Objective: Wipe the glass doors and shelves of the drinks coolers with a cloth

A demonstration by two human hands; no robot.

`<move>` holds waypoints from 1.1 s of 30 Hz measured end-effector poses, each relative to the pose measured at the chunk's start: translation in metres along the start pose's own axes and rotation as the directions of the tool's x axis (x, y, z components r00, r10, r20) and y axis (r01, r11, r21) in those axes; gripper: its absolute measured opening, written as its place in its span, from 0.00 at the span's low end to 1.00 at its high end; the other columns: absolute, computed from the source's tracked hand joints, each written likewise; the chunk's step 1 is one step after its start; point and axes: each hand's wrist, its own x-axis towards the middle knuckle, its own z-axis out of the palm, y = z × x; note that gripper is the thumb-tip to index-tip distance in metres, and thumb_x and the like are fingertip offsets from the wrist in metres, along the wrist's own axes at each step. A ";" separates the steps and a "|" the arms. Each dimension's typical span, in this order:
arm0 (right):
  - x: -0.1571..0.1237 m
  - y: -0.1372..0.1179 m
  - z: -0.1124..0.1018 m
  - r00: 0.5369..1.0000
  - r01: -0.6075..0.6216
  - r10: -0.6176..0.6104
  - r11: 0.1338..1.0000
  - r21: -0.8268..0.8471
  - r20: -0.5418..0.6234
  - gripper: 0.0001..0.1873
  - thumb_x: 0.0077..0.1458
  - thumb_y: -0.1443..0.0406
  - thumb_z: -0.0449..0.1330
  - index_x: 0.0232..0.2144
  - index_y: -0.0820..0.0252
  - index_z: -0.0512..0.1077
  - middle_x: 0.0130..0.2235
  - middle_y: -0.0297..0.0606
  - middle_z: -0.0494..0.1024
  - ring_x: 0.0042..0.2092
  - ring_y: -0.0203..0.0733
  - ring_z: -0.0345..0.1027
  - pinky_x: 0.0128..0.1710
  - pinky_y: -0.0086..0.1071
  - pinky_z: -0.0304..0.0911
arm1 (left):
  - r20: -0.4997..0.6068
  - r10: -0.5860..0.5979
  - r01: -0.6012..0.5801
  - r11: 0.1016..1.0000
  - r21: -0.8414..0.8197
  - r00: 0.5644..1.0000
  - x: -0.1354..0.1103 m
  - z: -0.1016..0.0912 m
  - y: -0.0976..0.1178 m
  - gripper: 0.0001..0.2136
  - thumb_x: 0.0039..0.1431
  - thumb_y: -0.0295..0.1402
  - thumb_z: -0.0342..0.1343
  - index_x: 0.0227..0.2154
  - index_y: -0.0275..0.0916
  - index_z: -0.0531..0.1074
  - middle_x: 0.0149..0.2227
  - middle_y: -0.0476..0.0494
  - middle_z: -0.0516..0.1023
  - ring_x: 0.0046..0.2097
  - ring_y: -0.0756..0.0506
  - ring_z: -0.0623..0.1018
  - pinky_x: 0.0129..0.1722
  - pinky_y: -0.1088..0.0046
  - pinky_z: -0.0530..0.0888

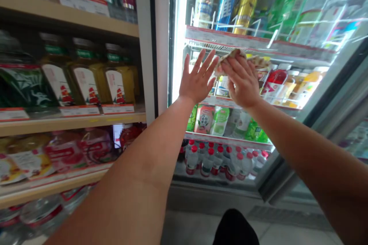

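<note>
Taking the cloth (236,53) as the dial's centre, find it bunched before the middle shelf (212,101) of the lit fridge (212,195), covering some drinks there. Held under the right hand (243,78), with fingers nearly straight and close together, thumb set a little apart; cannot tell how tight a hold. Between eight and nine o'clock, just beside, see the left hand (198,76), palm away, with fingers fanned wide and bare of any hold; cannot tell whether touching anything.

Toward eleven and twelve o'clock, note cans (225,7) standing a shelf higher; toward two, green bottles (296,2). Near four, a red bottle (275,84). At seven, cartons (204,118), and lower, bottles with red caps (211,162). At nine, past a pale post (162,46), a rack of golden bottles (86,71); at eight, a small bright screen (117,136) beside pink bottles (67,149).

Partly blocking that rack's lower end, see the left forearm (143,168); crossing the metal door frame (336,111) at four o'clock, the right forearm (304,149). At six, low down, a dark rounded shape (235,229) over the floor (189,218)
</note>
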 end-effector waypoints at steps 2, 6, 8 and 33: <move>0.004 0.009 -0.005 1.000 -0.030 0.030 0.999 -0.019 -0.001 0.28 0.74 0.59 0.42 0.72 0.43 0.60 0.71 0.30 0.63 0.75 0.52 0.49 0.76 0.60 0.43 | 0.006 -0.007 0.008 1.000 -0.016 1.000 0.000 0.000 0.000 0.31 0.73 0.36 0.41 0.76 0.43 0.48 0.77 0.48 0.44 0.78 0.40 0.38 0.74 0.46 0.25; 0.009 0.026 -0.006 0.979 -0.175 0.168 0.983 -0.051 -0.118 0.29 0.75 0.57 0.40 0.74 0.44 0.54 0.72 0.31 0.60 0.77 0.55 0.40 0.77 0.61 0.34 | -0.007 -0.002 0.002 1.000 -0.013 1.000 -0.001 0.001 -0.001 0.31 0.73 0.35 0.41 0.76 0.42 0.47 0.77 0.47 0.44 0.78 0.40 0.39 0.73 0.47 0.25; 0.002 0.024 -0.003 0.981 -0.146 0.139 0.988 -0.047 -0.133 0.29 0.75 0.58 0.41 0.74 0.46 0.55 0.72 0.33 0.61 0.77 0.56 0.42 0.76 0.62 0.39 | -0.017 0.015 -0.015 1.000 0.009 1.000 -0.001 0.001 -0.002 0.31 0.73 0.35 0.41 0.76 0.40 0.47 0.77 0.46 0.44 0.78 0.39 0.39 0.73 0.47 0.24; -0.031 0.041 -0.024 0.992 -0.044 0.037 0.997 -0.059 -0.119 0.26 0.71 0.61 0.47 0.66 0.53 0.69 0.69 0.38 0.67 0.72 0.54 0.56 0.72 0.59 0.53 | -0.059 0.017 -0.019 0.999 -0.031 0.998 -0.001 0.006 -0.003 0.32 0.73 0.34 0.44 0.77 0.46 0.46 0.77 0.48 0.46 0.77 0.42 0.39 0.75 0.47 0.27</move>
